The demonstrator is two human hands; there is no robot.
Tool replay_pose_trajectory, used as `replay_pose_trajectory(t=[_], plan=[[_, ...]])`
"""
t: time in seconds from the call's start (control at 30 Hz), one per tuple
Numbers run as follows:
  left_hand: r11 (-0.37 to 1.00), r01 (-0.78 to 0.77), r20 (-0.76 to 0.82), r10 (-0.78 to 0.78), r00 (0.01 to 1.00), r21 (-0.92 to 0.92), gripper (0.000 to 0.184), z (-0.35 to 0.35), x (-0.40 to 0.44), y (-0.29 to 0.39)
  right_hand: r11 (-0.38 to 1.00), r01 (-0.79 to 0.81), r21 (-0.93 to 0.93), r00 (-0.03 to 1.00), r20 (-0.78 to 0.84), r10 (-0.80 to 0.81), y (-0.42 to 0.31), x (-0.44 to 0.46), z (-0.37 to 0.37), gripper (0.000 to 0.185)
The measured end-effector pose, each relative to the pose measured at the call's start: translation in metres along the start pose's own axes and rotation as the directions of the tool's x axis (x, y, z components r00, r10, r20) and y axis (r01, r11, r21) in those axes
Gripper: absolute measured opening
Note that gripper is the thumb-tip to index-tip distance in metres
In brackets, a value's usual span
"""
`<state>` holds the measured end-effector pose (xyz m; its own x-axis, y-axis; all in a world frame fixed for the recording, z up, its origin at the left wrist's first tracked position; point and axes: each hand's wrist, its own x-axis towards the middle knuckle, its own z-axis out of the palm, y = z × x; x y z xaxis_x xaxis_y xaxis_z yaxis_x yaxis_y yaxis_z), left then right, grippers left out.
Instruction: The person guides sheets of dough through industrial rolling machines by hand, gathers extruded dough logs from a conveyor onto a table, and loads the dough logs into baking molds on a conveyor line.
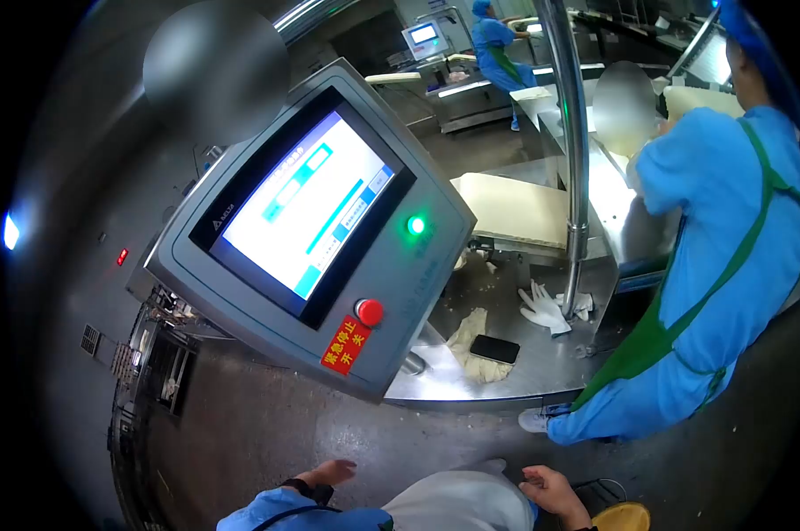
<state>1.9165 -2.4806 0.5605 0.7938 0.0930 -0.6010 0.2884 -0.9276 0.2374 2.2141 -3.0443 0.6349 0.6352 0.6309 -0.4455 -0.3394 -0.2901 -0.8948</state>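
Note:
My left hand (333,472) hangs low in front of my body, at the end of a blue sleeve with a dark band at the wrist. Its fingers are loosely stretched and hold nothing. On the other side of my pale apron (457,503), my right hand (548,489) is held low, fingers relaxed and slightly bent, with nothing in them. Both hands are apart from the machine. Above them stands a grey control panel (329,239) with a lit touchscreen (307,208), a glowing green button (416,225) and a red emergency stop button (369,311).
A phone (494,350) lies on a cloth on the steel machine base (541,376), near a white glove (543,310). Pale dough (515,208) lies behind a steel pole (577,168). A co-worker (727,230) stands at right, another farther back. A yellow bin (621,517) is beside my right hand.

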Motion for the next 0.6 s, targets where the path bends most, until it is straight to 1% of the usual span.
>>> replay_pose_trajectory(t=[0.03,0.07,0.1,0.13,0.17,0.2,0.27,0.3,0.33,0.37,0.4,0.43,0.5,0.53,0.57,0.6], plan=[[0.998,-0.056,0.044,0.056,0.997,0.002,0.037,0.023,-0.009,0.001,1.000,0.002,-0.008,1.000,0.005,-0.002,-0.006,-0.005,-0.008,0.043],[0.989,-0.149,0.090,0.147,0.985,0.020,0.037,0.047,-0.012,0.004,1.000,-0.007,-0.020,1.000,0.028,0.008,-0.010,-0.010,-0.015,0.044],[0.942,-0.331,0.131,0.323,0.937,0.048,0.037,0.052,-0.011,0.027,0.999,-0.016,-0.035,0.998,0.053,0.018,-0.012,-0.014,-0.022,0.044],[0.987,-0.158,0.166,0.160,0.973,-0.026,0.039,0.063,-0.018,0.024,0.999,-0.029,-0.015,0.998,0.057,0.030,-0.002,-0.015,-0.027,0.045],[0.995,0.031,0.197,-0.012,0.980,-0.094,0.040,0.053,-0.030,0.048,0.999,-0.027,-0.028,0.998,0.061,0.029,0.002,-0.015,-0.031,0.045],[0.965,0.215,0.221,-0.179,0.959,-0.148,0.042,0.000,-0.046,0.121,0.999,-0.018,-0.034,0.997,0.079,0.020,0.005,-0.015,-0.035,0.045],[0.975,0.172,0.160,-0.149,0.976,-0.143,0.044,0.042,-0.047,0.089,0.999,0.014,-0.044,0.994,0.110,-0.009,0.010,-0.015,-0.039,0.045],[0.983,0.134,0.101,-0.122,0.987,-0.125,0.046,0.057,-0.049,0.079,0.998,0.017,-0.053,0.993,0.116,-0.010,0.007,-0.014,-0.040,0.045],[0.981,0.139,0.096,-0.126,0.987,-0.136,0.046,0.048,-0.053,0.093,0.997,0.025,-0.074,0.992,0.122,-0.016,0.004,-0.014,-0.040,0.044],[0.923,0.332,0.135,-0.310,0.941,-0.193,0.047,0.013,-0.058,0.127,0.995,0.034,-0.095,0.992,0.125,-0.022,0.001,-0.012,-0.038,0.044],[0.827,0.508,0.187,-0.475,0.860,-0.239,0.048,-0.015,-0.061,0.156,0.994,0.035,-0.104,0.992,0.127,-0.022,-0.002,-0.011,-0.037,0.044],[0.828,0.503,0.183,-0.470,0.863,-0.247,0.048,0.000,-0.057,0.140,0.993,0.044,-0.113,0.988,0.149,-0.027,-0.005,-0.007,-0.035,0.043],[0.868,0.431,0.082,-0.424,0.902,-0.246,0.047,0.037,-0.056,0.102,0.989,0.049,-0.138,0.986,0.163,-0.026,-0.010,-0.003,-0.030,0.043],[0.871,0.420,0.082,-0.413,0.907,-0.256,0.047,0.050,-0.062,0.092,0.989,0.072,-0.128,0.981,0.186,-0.047,-0.012,-0.002,-0.026,0.043],[0.915,0.271,0.007,-0.282,0.959,-0.298,0.046,0.060,-0.064,0.086,0.988,0.096,-0.121,0.976,0.206,-0.070,-0.015,0.000,-0.024,0.042],[0.938,0.112,-0.074,-0.144,0.987,-0.328,0.046,0.069,-0.062,0.080,0.991,0.053,-0.122,0.972,0.233,-0.023,-0.020,0.002,-0.021,0.043]])
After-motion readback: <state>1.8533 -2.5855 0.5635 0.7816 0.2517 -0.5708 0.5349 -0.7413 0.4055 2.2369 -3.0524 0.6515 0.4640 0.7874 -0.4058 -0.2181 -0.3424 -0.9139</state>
